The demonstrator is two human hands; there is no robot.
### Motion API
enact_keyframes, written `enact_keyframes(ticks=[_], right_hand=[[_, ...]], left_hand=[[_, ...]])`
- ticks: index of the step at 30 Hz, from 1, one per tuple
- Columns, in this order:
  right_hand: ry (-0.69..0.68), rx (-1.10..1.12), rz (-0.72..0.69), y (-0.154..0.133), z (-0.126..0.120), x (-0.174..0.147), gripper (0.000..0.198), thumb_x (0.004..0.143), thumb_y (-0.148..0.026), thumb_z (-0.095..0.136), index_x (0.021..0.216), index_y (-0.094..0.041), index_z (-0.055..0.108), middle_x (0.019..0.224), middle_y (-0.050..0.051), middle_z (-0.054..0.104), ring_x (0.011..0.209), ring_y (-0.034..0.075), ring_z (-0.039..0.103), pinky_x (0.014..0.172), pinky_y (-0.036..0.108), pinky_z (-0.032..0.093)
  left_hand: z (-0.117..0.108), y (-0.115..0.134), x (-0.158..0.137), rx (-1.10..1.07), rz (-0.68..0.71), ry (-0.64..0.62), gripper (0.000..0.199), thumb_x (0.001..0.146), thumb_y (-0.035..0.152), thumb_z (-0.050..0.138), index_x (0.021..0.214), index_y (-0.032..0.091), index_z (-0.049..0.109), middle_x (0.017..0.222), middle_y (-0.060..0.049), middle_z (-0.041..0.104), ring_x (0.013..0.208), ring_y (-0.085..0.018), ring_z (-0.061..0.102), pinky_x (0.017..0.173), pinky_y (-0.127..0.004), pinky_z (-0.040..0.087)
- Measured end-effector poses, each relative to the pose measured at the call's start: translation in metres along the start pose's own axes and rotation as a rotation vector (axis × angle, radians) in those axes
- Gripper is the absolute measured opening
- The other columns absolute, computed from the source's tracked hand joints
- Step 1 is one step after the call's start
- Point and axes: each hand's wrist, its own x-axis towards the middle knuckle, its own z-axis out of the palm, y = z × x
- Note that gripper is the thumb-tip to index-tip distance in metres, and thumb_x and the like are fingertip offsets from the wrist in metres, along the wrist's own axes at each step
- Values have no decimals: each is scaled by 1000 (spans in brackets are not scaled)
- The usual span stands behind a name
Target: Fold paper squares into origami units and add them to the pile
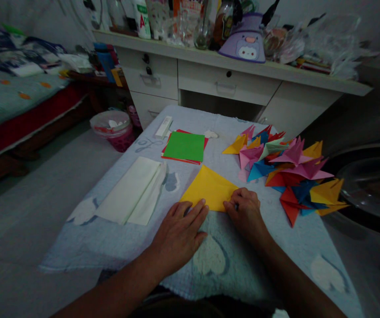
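A sheet of yellow origami paper (210,187) lies on the cloth-covered table, its near edge toward me. My left hand (185,227) rests at that near edge with fingers stretched out and touching the paper. At the right corner my right hand (245,210) has its fingers curled in and pinched on the sheet. Behind it sits a stack of square paper (185,146), green on top with red edges beneath. Folded paper cranes (292,154) in pink, yellow, blue, red and pale green are heaped to the right.
Folded white paper (128,190) lies at the left, and a small white box (164,127) near the far left corner of the table (259,274). A lined bin (112,126) stands on the floor. Beyond are a drawer desk (203,79) with clutter, a bed (17,97) and a round-doored machine (372,185).
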Motion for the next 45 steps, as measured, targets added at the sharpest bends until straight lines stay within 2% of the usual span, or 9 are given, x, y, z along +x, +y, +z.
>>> enact_keyframes(ticks=[11,17,20,24,27,31,36,41,45], right_hand=[[39,-78,-30,2,4,0,22,80,-26,63,60,-20,56,85,6,59,84,22,48,76,36,35],[116,-98,-39,2,4,-1,9,79,-25,65,81,-19,59,89,7,58,86,24,47,76,36,35],[98,-77,-161,0,3,0,9,84,-19,61,93,-19,63,98,7,59,92,24,47,80,36,35],[-54,-53,-429,-1,2,1,21,90,-10,50,96,-21,67,96,6,64,90,20,50,80,33,35],[-137,-102,-494,-3,-3,1,21,91,-11,49,97,-19,68,97,7,66,88,19,52,80,33,35],[-226,-265,-497,-16,-14,-7,24,90,-13,51,108,-20,65,100,8,64,90,21,54,83,35,35],[-269,-434,-483,-39,-21,-24,49,87,-20,54,135,-26,49,104,12,59,92,26,52,84,39,35],[-255,-504,-465,-54,-20,-31,53,86,-23,54,138,-29,45,99,13,59,93,29,51,83,43,36],[-218,-527,-432,-63,-19,-30,47,88,-31,54,134,-30,51,96,13,60,89,28,51,82,44,36]], left_hand=[[-1,1,1,-11,-9,-2,52,90,38,57,138,23,46,149,0,44,120,-26,42,105,-45,34],[1,0,1,-6,2,-4,50,92,40,53,138,24,45,149,0,43,120,-27,42,104,-46,33],[2,-1,1,0,4,3,49,92,40,52,138,25,45,149,-1,43,120,-27,42,104,-47,33],[1,-1,2,7,9,-3,49,92,40,52,138,25,45,149,-2,44,120,-27,43,104,-46,33],[1,0,2,16,7,-10,49,92,41,53,138,25,45,149,-1,44,120,-27,43,103,-46,33],[1,1,3,18,3,4,50,91,41,53,137,24,46,148,-2,45,120,-27,43,103,-46,34],[0,-1,3,26,12,17,50,89,43,56,132,18,50,144,-8,48,121,-28,46,104,-44,36],[-2,-6,-2,69,31,4,49,90,41,56,129,13,52,139,-13,53,125,-26,48,107,-42,37],[-7,-9,-8,110,25,14,48,90,40,57,129,13,53,135,-12,56,125,-26,48,107,-41,37]])
